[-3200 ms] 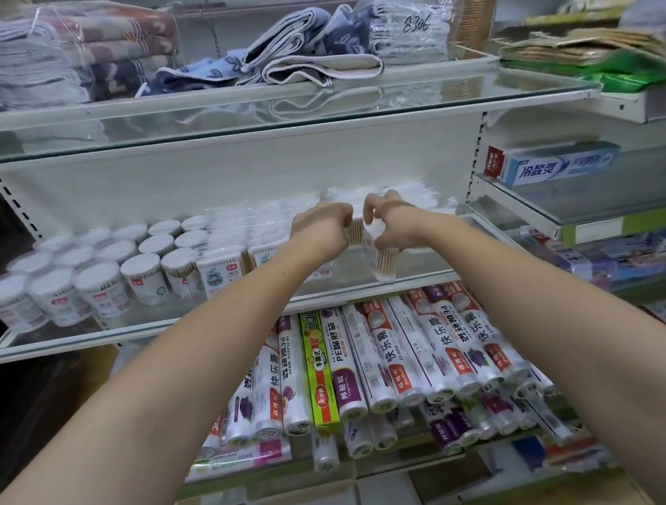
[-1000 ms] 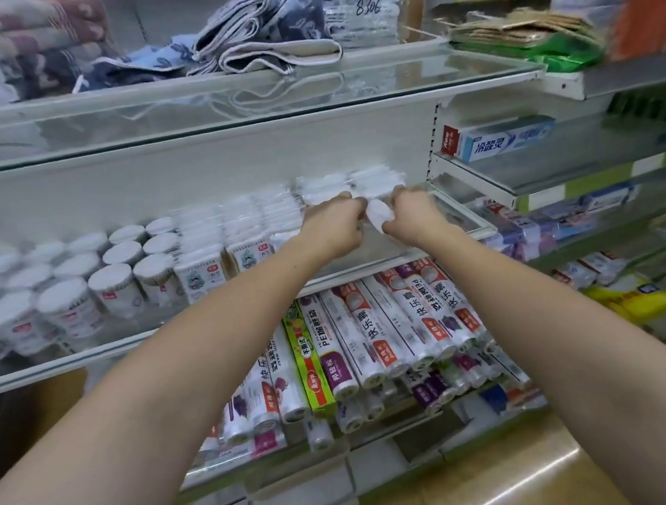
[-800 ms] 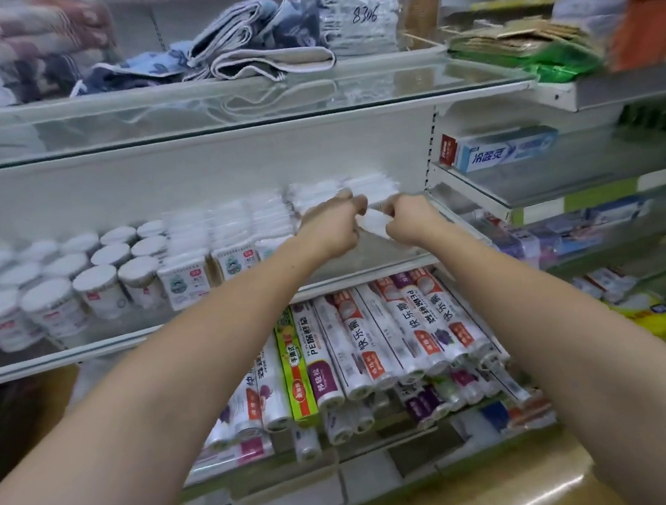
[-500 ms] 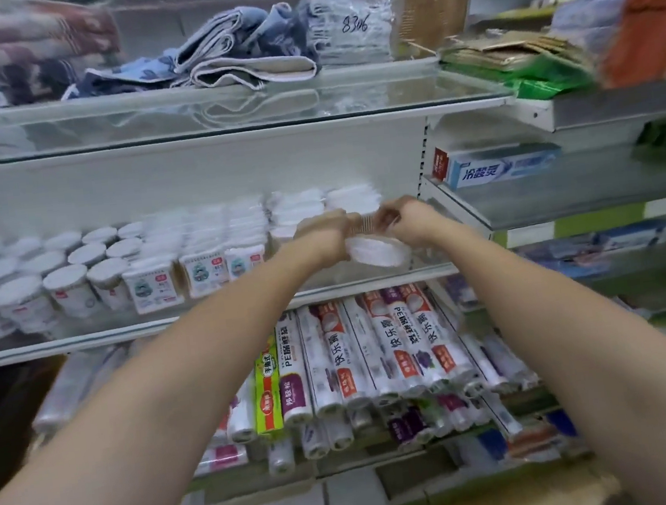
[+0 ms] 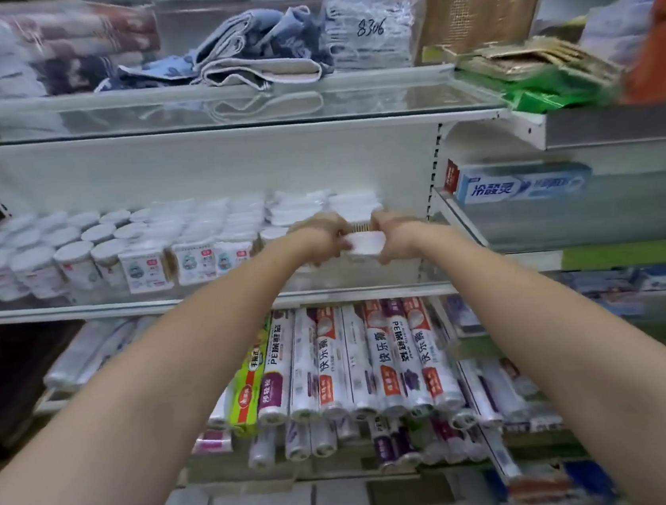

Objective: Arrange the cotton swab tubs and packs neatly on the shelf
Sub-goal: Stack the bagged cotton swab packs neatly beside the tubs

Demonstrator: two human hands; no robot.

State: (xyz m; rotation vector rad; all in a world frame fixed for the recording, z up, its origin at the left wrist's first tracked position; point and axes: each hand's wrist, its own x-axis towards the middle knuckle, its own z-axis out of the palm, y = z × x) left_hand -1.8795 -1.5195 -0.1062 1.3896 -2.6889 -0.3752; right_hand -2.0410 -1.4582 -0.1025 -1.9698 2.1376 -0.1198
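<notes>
Holding position at the right end of the glass shelf [image 5: 203, 298]: one clear plastic tub of wooden-stemmed cotton swabs [image 5: 363, 242], white ends toward the camera, gripped between left hand [image 5: 317, 237] and right hand [image 5: 398, 234], fingers curled on its sides. Round white-lidded swab tubs [image 5: 34, 265] fill the left; square labelled swab packs [image 5: 191, 262] stand centre.

Place: a small shop aisle.
Fixture: glass shelf [image 5: 203, 296] on slotted white uprights.
On the shelf: rows of identical cotton swab tubs [image 5: 75, 261].
Below it: stacked cling-film rolls [image 5: 355, 357].
Right of it: boxed toothpaste [image 5: 523, 185].
Above it: folded towels [image 5: 250, 50], one bag numbered by hand.
</notes>
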